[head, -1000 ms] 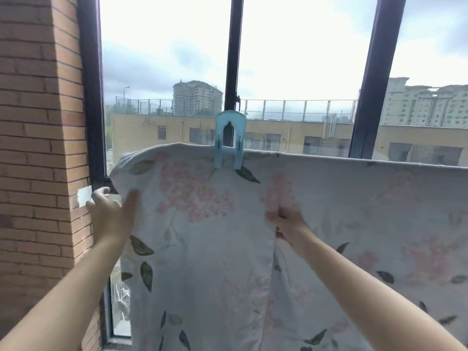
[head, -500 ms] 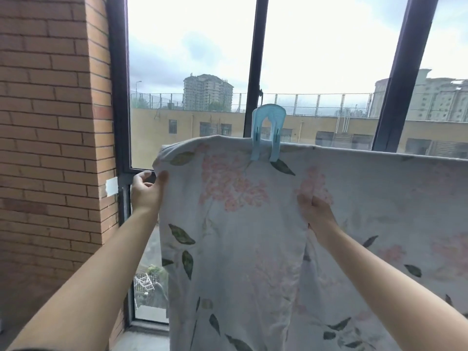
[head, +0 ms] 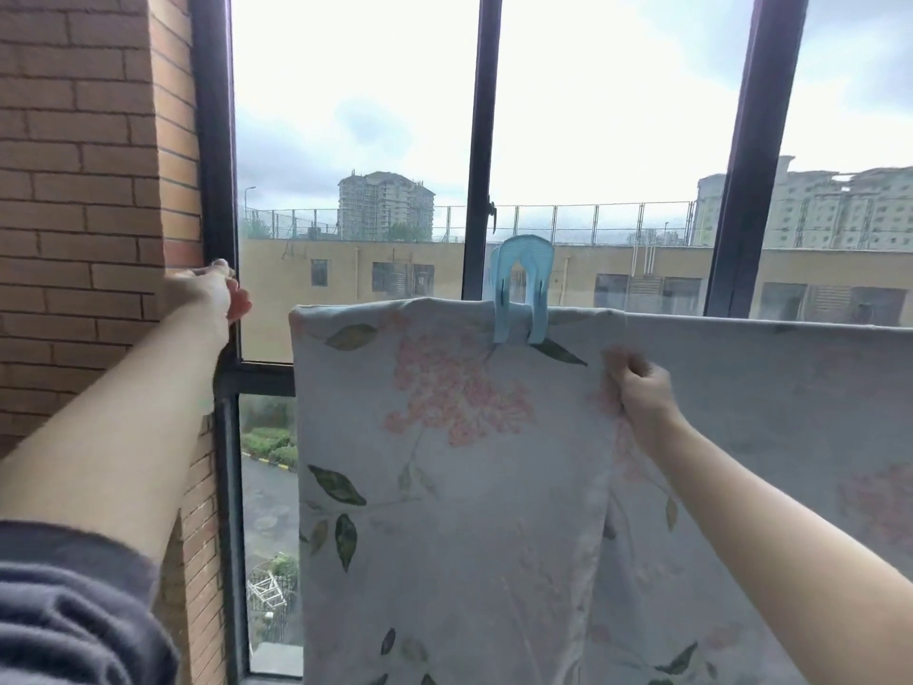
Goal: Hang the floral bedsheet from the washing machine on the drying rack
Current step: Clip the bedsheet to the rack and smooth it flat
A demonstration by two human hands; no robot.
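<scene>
Fingers [head: 623,370] of the right hand [head: 644,395], at 4 o'clock from the middle of the view, pinch a vertical fold of the bedsheet [head: 444,487]. Out at 9 o'clock by the window frame [head: 212,140], the left hand [head: 210,294] is off the cloth, its fingers loosely bent and holding nothing I can make out. Draped over the drying rack, whose bar is hidden under the cloth, the bedsheet runs from the middle out to 3 o'clock. One blue peg [head: 521,294] grips its top edge just off the middle toward 1 o'clock. As I judge it, the main risk is a downward tug from the pinching hand dragging the cloth through that single peg, or sliding it along the bar. With the corner at 10 o'clock unheld, the sheet's own weight could pull that end down and bunch it
</scene>
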